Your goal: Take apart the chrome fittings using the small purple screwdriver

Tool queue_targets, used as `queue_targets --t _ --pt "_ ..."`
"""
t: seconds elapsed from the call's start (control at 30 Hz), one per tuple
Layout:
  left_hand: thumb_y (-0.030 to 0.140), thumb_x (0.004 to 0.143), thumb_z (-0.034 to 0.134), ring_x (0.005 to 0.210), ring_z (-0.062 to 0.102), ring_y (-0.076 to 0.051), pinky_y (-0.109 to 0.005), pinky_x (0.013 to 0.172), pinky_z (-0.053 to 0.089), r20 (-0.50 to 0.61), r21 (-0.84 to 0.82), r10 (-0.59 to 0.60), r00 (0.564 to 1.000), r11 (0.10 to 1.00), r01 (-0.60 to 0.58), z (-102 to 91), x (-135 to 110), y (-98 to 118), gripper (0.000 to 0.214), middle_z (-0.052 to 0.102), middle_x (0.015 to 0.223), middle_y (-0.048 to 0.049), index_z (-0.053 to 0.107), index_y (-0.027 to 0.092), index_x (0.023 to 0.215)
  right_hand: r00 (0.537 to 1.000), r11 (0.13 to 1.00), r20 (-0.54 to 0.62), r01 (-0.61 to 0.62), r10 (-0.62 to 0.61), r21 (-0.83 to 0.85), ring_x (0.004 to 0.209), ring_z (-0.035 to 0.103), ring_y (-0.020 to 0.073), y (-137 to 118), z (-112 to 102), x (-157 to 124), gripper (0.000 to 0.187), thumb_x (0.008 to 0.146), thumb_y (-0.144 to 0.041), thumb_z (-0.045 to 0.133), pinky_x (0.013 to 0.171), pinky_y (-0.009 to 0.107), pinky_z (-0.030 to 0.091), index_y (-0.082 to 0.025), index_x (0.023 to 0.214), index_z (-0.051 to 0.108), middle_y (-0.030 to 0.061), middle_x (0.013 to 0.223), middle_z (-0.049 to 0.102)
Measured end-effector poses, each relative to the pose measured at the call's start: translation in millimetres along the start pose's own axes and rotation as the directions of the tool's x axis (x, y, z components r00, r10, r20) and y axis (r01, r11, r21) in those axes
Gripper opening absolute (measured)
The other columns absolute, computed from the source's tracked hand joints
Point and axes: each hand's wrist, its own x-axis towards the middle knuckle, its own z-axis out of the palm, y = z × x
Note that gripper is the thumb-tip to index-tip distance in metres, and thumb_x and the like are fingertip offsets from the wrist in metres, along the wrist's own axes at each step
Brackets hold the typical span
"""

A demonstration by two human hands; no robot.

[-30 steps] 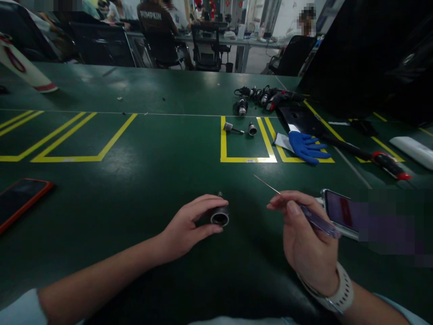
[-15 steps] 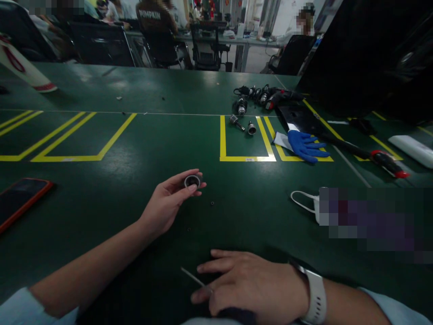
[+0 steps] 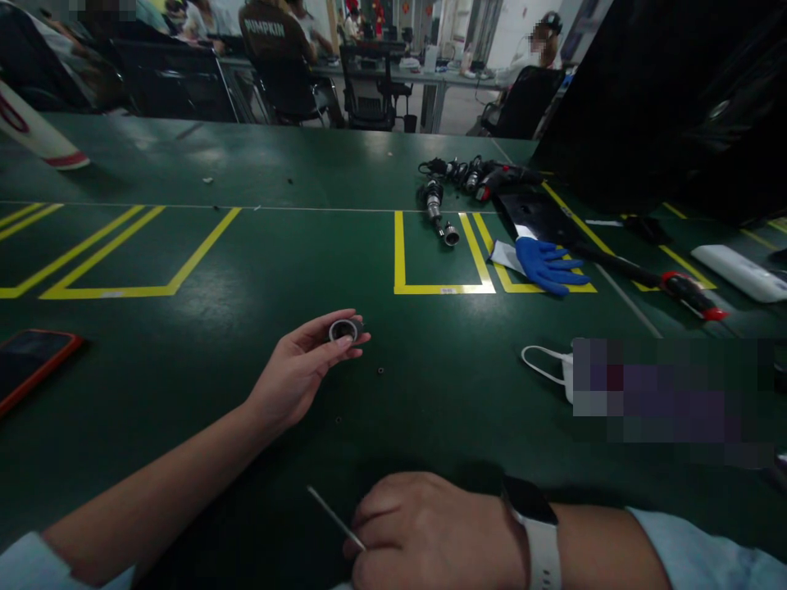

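Observation:
My left hand [image 3: 298,369] is above the green table, thumb and fingers closed round a short round metal ring-shaped part [image 3: 343,331] whose open end faces me. Its far side is hidden by the fingers. Nearer to me, my right hand [image 3: 424,528] is curled round a thin metal rod [image 3: 335,516], which sticks out up and to the left. Whatever lies inside the right fist is hidden. On the table between the hands lie a tiny dark ring [image 3: 380,371] and an even smaller one [image 3: 338,420].
Metal fittings [image 3: 451,236] lie in a yellow-taped box at the back, near coiled cables and a power tool [image 3: 492,182]. A blue glove [image 3: 547,264] and a red-and-black handle [image 3: 692,295] are to the right. An orange-edged phone [image 3: 37,365] lies left. People sit beyond the table.
My right hand has turned and its fingers have curled in, so the rod sits slightly further left. My left hand keeps the metal part almost in place. The whole view has shifted slightly.

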Motion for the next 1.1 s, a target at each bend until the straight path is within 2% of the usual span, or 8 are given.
queue_targets --t 0.1,0.27,0.4,0.6,0.7,0.87,1.0,1.1 --pt "0.010 0.069 0.071 0.095 0.067 -0.022 -0.026 0.075 0.056 0.015 -0.023 -0.014 1.000 1.000 0.014 -0.5 1 -1 0.030 0.071 0.102 -0.0051 0.071 0.019 0.097 1.000 1.000 0.024 0.008 -0.008 0.014 0.082 0.056 0.0160 0 -2 3 0.015 0.093 -0.023 0.045 0.069 0.028 0.044 -0.017 0.095 0.058 0.0010 0.083 0.066" --pt "0.010 0.068 0.071 0.098 0.066 -0.024 -0.027 0.078 0.056 0.037 -0.059 -0.011 0.999 0.998 0.013 -1.0 1 -1 0.031 0.070 0.105 -0.0059 0.071 0.019 0.098 0.999 0.989 0.052 -0.016 0.009 0.150 0.103 0.053 0.0147 2 -14 9 0.015 0.092 -0.017 0.047 0.085 0.024 0.041 -0.014 0.105 0.055 0.0032 0.106 0.065" --pt "0.009 0.068 0.071 0.098 0.066 -0.024 -0.028 0.078 0.056 0.040 -0.045 -0.020 0.999 0.999 0.022 -1.2 1 -1 0.031 0.070 0.105 -0.0058 0.071 0.019 0.098 0.993 0.970 0.117 -0.038 0.010 0.241 0.100 0.055 0.0146 3 -17 12 0.017 0.087 -0.016 0.056 0.089 0.024 0.039 -0.014 0.104 0.054 0.0032 0.099 0.067" --pt "0.010 0.068 0.070 0.100 0.065 -0.025 -0.029 0.079 0.055 0.052 -0.032 -0.031 0.998 0.999 0.032 -1.9 -1 -1 0.031 0.069 0.110 -0.0069 0.071 0.018 0.098 0.993 0.987 0.099 -0.074 0.060 0.144 0.089 0.054 0.0157 1 -17 9 0.013 0.091 -0.020 0.049 0.079 0.027 0.041 -0.018 0.103 0.054 0.0015 0.091 0.067" --pt "0.009 0.068 0.070 0.098 0.066 -0.024 -0.030 0.080 0.055 0.029 -0.042 -0.032 0.999 0.999 0.034 -0.5 -2 1 0.031 0.069 0.107 -0.0069 0.071 0.018 0.097 0.971 0.971 0.038 -0.239 0.238 0.024 0.085 0.052 0.0184 10 -25 3 0.013 0.090 -0.018 0.048 0.078 0.031 0.042 -0.016 0.101 0.055 0.0044 0.089 0.066" --pt "0.007 0.068 0.069 0.099 0.066 -0.024 -0.033 0.084 0.055 0.009 -0.029 -0.042 0.999 0.999 0.042 2.3 -3 4 0.030 0.069 0.108 -0.0067 0.072 0.019 0.095 0.798 0.846 -0.280 -0.514 0.533 0.144 0.095 0.054 0.0209 28 -37 -9 0.022 0.088 -0.009 0.045 0.080 0.034 0.047 -0.014 0.107 0.054 0.0107 0.105 0.063" --pt "0.010 0.068 0.072 0.102 0.065 -0.024 -0.036 0.088 0.053 0.029 -0.005 -0.017 0.999 1.000 0.017 2.7 -4 2 0.032 0.069 0.108 -0.0060 0.071 0.020 0.098 0.604 0.798 -0.522 -0.472 0.602 0.374 0.087 0.060 0.0176 26 -50 -17 0.028 0.092 -0.019 0.046 0.078 0.035 0.048 -0.019 0.119 0.053 0.0067 0.098 0.065" --pt "0.014 0.068 0.074 0.104 0.064 -0.023 -0.035 0.094 0.051 0.049 0.058 0.016 0.999 0.998 -0.019 2.1 -5 -1 0.034 0.069 0.110 -0.0047 0.070 0.022 0.100 0.463 0.711 -0.540 -0.472 0.703 0.521 0.069 0.060 0.0146 22 -58 -22 0.017 0.091 -0.027 0.051 0.064 0.029 0.047 -0.017 0.092 0.065 0.0024 0.075 0.065"
